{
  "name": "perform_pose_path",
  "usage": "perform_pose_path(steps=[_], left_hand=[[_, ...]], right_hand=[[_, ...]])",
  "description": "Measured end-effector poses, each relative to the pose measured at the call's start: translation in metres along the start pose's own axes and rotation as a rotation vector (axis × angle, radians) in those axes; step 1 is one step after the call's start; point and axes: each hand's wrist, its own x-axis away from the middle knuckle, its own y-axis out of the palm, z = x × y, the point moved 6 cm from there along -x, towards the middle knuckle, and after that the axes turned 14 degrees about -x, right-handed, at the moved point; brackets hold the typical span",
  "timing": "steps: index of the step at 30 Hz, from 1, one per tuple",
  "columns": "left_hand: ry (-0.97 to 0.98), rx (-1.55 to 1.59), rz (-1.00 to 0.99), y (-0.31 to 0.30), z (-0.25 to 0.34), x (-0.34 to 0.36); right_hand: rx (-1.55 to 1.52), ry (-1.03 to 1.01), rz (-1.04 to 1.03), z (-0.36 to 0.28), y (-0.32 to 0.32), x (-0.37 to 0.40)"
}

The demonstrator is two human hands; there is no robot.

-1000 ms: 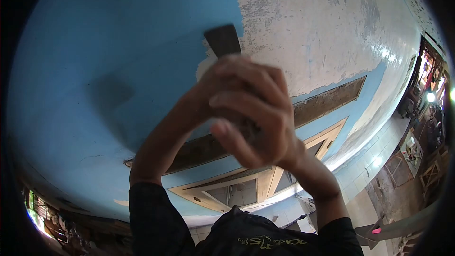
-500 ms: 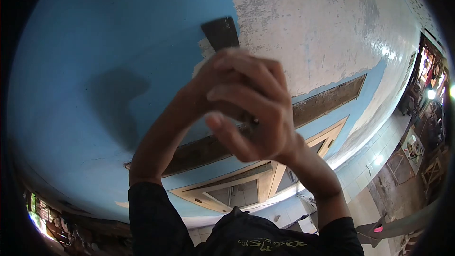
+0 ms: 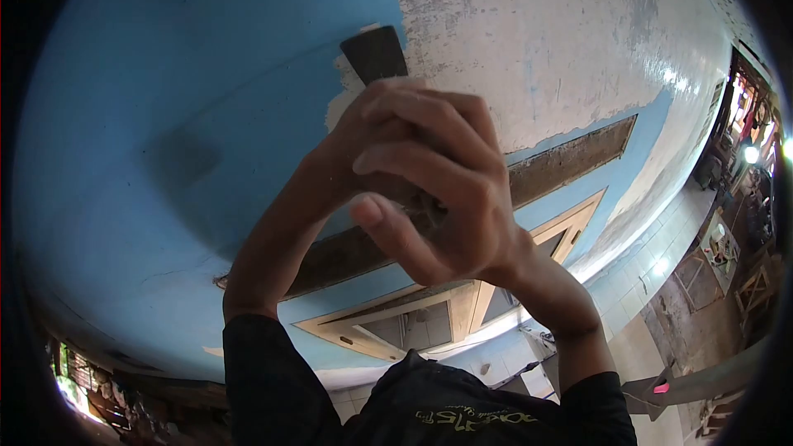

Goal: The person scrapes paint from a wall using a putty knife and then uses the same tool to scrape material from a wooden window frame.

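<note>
A scraper with a dark, wide blade (image 3: 376,53) lies against the blue painted wall (image 3: 273,41), at the ragged border of the bare patch (image 3: 529,49). My left hand (image 3: 363,128) is closed around its handle just below the blade, partly covered by my other hand. In front, my right hand (image 3: 462,173) has its fingers curled over the left one and around the handle's lower end, its thumb held apart. Most of the handle is hidden. A small pale flake (image 3: 370,27) shows at the blade's top edge.
Below the hands, a brown recessed strip (image 3: 570,161) crosses the wall. Wooden-framed windows (image 3: 413,322) are beneath it. At the far right are a small table with items (image 3: 721,252), a wooden frame (image 3: 753,291) and clutter. A grey beam or pipe (image 3: 719,388) runs at lower right.
Blade and hands have shifted slightly left in view. A pale flake now shows at the blade edge, and the bare strip beside it looks a little larger. Both hands keep their hold.
</note>
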Motion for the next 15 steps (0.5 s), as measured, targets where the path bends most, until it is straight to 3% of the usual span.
perform_pose_path(steps=[2, 6, 11, 15], left_hand=[[0.049, -0.032, 0.055, -0.005, 0.001, -0.003], [-0.023, 0.068, -0.087, 0.0, -0.006, -0.011], [0.1, -0.007, 0.112, -0.003, -0.006, -0.003], [-0.071, -0.018, -0.053, -0.005, -0.01, -0.017]], right_hand=[[0.017, -0.051, 0.02, 0.005, 0.001, -0.001], [-0.029, -0.001, 0.014, 0.001, -0.003, -0.012], [-0.01, -0.067, 0.033, 0.005, 0.0, -0.007], [0.038, -0.091, 0.016, 0.008, -0.005, -0.022]])
